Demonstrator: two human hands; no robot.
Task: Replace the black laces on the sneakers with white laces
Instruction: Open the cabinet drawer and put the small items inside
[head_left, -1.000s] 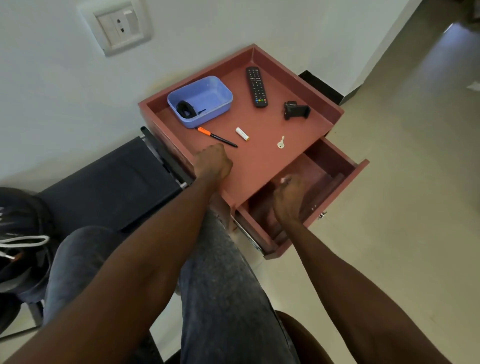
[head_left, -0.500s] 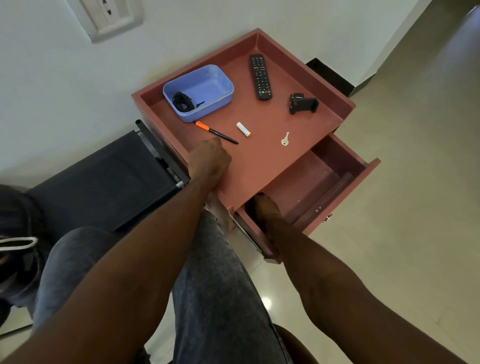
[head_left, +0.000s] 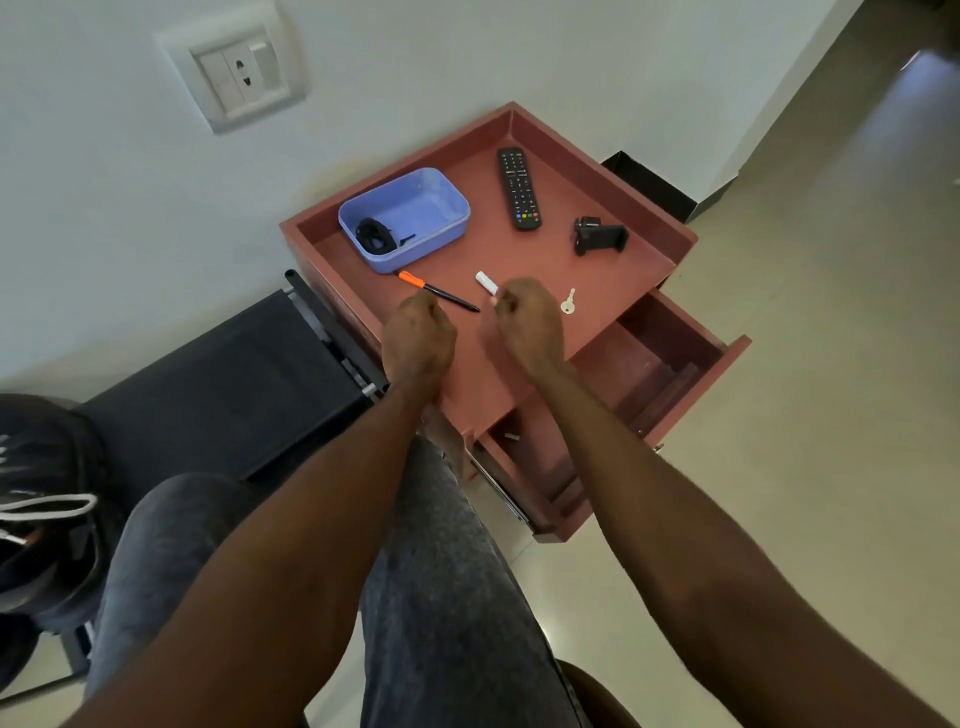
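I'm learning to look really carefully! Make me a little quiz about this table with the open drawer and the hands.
1. True or false: the drawer of the red table is open.
2. What lies inside the blue tub?
A. the remote
B. a small black thing
C. the key
3. Fill the gap: the key lies on the person's ____ side of the right hand.

Key: 1 true. 2 B; the black thing sits in the tub, while the remote lies on the tabletop. 3 right.
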